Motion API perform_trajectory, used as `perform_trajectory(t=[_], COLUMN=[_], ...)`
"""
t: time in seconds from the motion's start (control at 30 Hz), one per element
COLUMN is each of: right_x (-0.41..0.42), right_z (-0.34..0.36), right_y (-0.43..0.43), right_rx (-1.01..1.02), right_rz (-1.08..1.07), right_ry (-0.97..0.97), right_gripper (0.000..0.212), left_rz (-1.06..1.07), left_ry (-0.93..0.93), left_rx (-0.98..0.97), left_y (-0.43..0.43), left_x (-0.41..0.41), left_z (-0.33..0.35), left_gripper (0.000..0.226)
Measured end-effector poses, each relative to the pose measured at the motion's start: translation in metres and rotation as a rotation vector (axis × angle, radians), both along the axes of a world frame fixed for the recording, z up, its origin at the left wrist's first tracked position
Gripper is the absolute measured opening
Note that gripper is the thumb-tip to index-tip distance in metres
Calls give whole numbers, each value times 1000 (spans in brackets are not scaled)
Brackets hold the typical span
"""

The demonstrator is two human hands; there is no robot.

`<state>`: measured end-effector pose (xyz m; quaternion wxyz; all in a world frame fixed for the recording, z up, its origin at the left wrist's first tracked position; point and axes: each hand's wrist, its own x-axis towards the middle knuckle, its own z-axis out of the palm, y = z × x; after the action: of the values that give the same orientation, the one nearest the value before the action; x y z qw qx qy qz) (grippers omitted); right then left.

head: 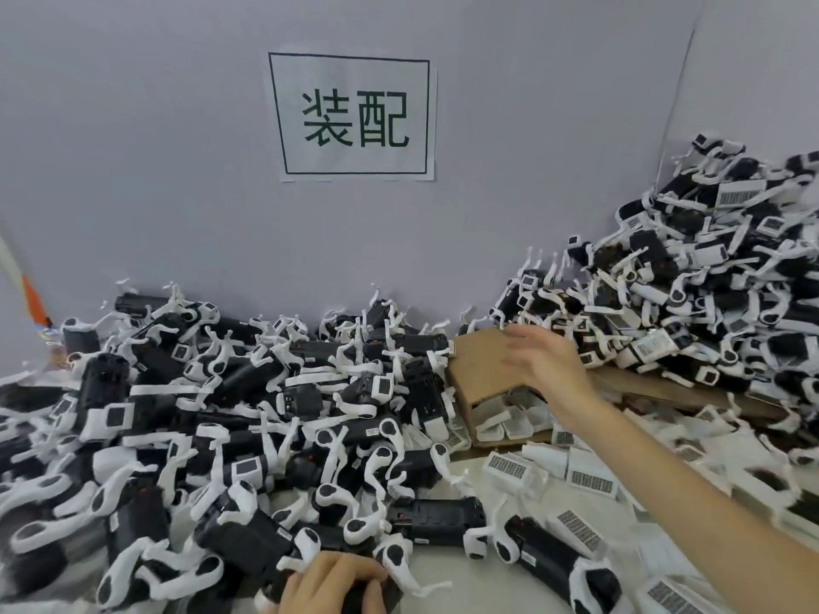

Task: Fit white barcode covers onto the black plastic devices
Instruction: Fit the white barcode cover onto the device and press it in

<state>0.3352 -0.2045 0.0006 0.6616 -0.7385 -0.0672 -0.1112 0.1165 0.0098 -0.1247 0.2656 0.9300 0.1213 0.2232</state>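
A big heap of black plastic devices [230,418] with white straps fills the left and middle of the table. My left hand [332,582] grips one black device [376,596] at the bottom edge. My right hand [545,365] is raised and blurred over a cardboard box [478,370], fingers spread and holding nothing. White barcode covers [507,469] lie loose on the table below my right forearm, and more sit inside the box. A taller pile of devices with covers on them [709,285] rises at the right.
A grey wall stands close behind the piles, with a paper sign [352,115] bearing two characters. A bare patch of white table [465,578] shows at the bottom centre. Cardboard sheets [664,387] lie under the right pile.
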Motion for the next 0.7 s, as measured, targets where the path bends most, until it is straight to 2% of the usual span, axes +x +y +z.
perform_trajectory(t=[0.03, 0.07, 0.1, 0.13, 0.17, 0.23, 0.3, 0.33, 0.4, 0.63, 0.7], right_x=[-20, -42, -64, -83, -100, -125, -138, -142, -147, -163, -167], right_z=[-10, -19, -29, -39, -49, -67, -75, -76, -75, -85, -89], right_y=[4, 8, 8, 7, 5, 1, -1, -2, -1, 2, 3], right_rx=[-161, -309, -437, -559, -695, -1009, -1188, -1209, -1197, -1109, -1071], right_rz=[61, 129, 188, 230, 260, 271, 225, 192, 142, 152, 167], right_ry=[-47, -87, -106, -104, -85, -8, 45, 47, 32, -67, -79], right_gripper=[36, 33, 29, 26, 32, 60, 80, 83, 77, 26, 30], left_rz=[-120, -133, -115, -121, -85, -31, -41, -34, -37, -22, -38], left_ry=[45, 132, 59, 10, 30, 74, 143, 148, 145, 54, 21], left_rx=[-124, -85, 60, 27, 17, -8, -2, -25, -31, -41, -75], left_y=[-2, -1, 1, 2, 0, 0, -4, -3, -4, -13, -14], left_x=[0, 1, 2, 1, 8, 9, 5, 5, 2, -9, -10], left_z=[7, 14, 18, 18, 20, 25, 28, 27, 28, 26, 26], left_gripper=[26, 22, 22, 20, 19, 18, 18, 18, 18, 19, 24])
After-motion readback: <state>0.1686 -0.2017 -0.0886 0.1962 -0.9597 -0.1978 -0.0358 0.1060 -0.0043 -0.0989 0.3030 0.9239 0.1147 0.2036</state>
